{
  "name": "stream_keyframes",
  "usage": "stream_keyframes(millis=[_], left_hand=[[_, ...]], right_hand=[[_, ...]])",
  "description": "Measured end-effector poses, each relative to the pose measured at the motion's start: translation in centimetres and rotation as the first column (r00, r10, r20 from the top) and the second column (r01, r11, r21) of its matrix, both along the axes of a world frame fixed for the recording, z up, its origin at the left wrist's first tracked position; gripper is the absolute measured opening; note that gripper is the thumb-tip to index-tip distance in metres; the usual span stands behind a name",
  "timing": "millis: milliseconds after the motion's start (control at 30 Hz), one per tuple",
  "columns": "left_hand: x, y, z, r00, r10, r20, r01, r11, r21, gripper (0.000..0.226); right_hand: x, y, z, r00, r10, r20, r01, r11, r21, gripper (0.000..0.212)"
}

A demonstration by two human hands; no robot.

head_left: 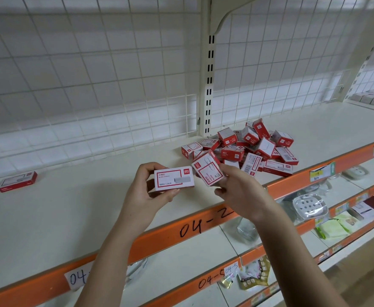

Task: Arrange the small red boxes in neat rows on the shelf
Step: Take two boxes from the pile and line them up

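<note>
Nearest to me, my left hand (152, 191) pinches a staple box (174, 178) by its short ends, thumb underneath and fingers curled over the top edge, with the printed face turned up. Just to the right of that box, my right hand (237, 191) grips a second small red box (208, 171), tilted on a corner, fingers wrapped around its lower right side. Both boxes hang in the air just in front of the heap, above the front part of the shelf (93, 207).

Beyond the hands lies the heap of red boxes (248, 147), tumbled at every angle against the slotted upright post (209, 85) (none of them in a row yet, as far as I can judge). Far to the left of the heap, one lone red box (17, 181) lies flat near the wire-grid back panel (93, 74).

These look like light, stiff cardboard cartons, probably dense for their size if full of staples. I would take each by its two short ends or long edges, where the card is firmest, and avoid squeezing the broad faces. The glossy print may be a little slippery, so a firm pinch seems wise.
</note>
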State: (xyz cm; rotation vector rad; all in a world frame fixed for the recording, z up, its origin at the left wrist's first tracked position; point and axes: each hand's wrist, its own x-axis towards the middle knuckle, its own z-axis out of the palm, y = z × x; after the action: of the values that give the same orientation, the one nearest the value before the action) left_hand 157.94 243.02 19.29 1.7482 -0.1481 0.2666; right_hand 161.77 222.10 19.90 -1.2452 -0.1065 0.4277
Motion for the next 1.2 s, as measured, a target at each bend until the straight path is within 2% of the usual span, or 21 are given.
stream_keyframes(millis=[33,133,167,233,400,633,767,1033,1200], left_hand=[[0.1,0.1,0.1,1.0,0.0,0.004,0.0,1.0,0.002,0.041],[0.2,0.3,0.3,1.0,0.001,0.011,-0.001,1.0,0.024,0.042],[0.2,0.3,0.4,1.0,0.004,0.013,-0.005,1.0,0.031,0.042],[0.3,0.3,0.4,1.0,0.012,0.022,-0.013,0.999,0.037,0.042],[0.0,1.0,0.3,0.999,0.036,0.027,-0.037,0.998,0.054,0.046],[-1.2,3.8,0.9,0.996,0.076,0.039,-0.079,0.993,0.087,0.04],[-2.1,6.2,1.5,0.989,0.139,0.057,-0.146,0.978,0.15,0.04],[-4.6,13.0,1.8,0.968,0.242,0.07,-0.252,0.936,0.245,0.039],[-6.4,18.9,1.5,0.943,0.326,0.059,-0.331,0.913,0.238,0.036]], right_hand=[[0.1,0.1,0.0,1.0,0.013,0.002,-0.013,0.999,0.046,0.042],[0.3,0.3,0.1,0.996,0.084,0.036,-0.089,0.975,0.201,0.074],[0.3,0.3,0.1,0.993,0.103,0.06,-0.114,0.968,0.226,0.077],[0.4,0.3,0.0,0.987,0.128,0.1,-0.148,0.963,0.223,0.069],[0.6,0.8,-0.4,0.974,0.159,0.161,-0.182,0.973,0.14,0.053],[1.2,3.9,-0.8,0.92,0.2,0.337,-0.238,0.969,0.074,0.052],[1.4,6.4,-0.7,0.918,0.211,0.336,-0.233,0.972,0.024,0.047],[1.5,13.6,0.1,0.869,0.344,0.355,-0.297,0.938,-0.18,0.046],[1.3,20.2,0.5,0.825,0.417,0.383,-0.292,0.893,-0.344,0.046]])
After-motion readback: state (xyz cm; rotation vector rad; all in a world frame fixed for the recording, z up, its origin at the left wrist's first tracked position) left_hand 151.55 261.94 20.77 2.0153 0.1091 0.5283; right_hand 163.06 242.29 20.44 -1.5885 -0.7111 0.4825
